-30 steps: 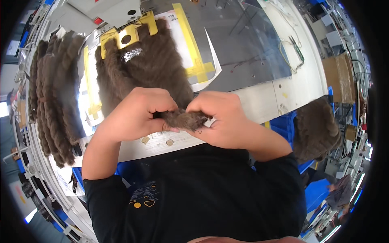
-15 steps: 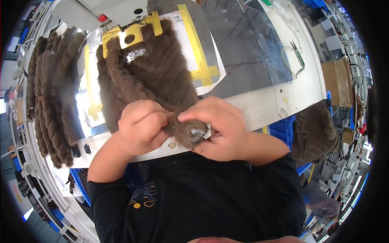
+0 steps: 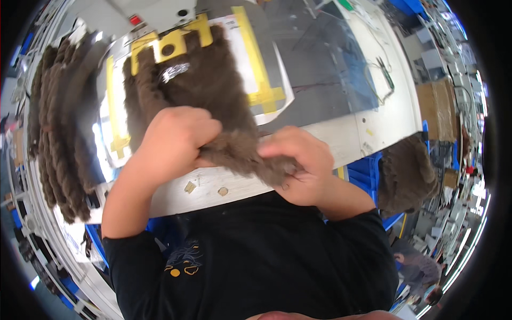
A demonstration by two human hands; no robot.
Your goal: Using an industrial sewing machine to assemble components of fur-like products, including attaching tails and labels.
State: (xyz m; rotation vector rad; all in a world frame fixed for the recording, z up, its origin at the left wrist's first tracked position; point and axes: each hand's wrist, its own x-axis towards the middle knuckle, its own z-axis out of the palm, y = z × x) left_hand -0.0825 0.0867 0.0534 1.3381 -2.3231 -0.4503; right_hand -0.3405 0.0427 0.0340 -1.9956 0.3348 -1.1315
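Observation:
My left hand is closed on a strip of brown fur near the front of the table, above my dark shirt. My right hand, slightly blurred, is closed on the right end of the same strip, which stretches diagonally between the hands. Behind them a larger brown fur piece lies under a yellow plate at the sewing machine, with a shiny silver patch on it. The strip seems to join that piece; the join is unclear.
Long brown fur rolls lie at left. Yellow tape borders white paper on a grey plate. Green-handled snips lie at right, beside a cardboard box. Blue bins and more fur are below; another person is lower right.
My hands have moved apart, the left up and leftward, the right rightward, stretching out the fur that was bunched between them.

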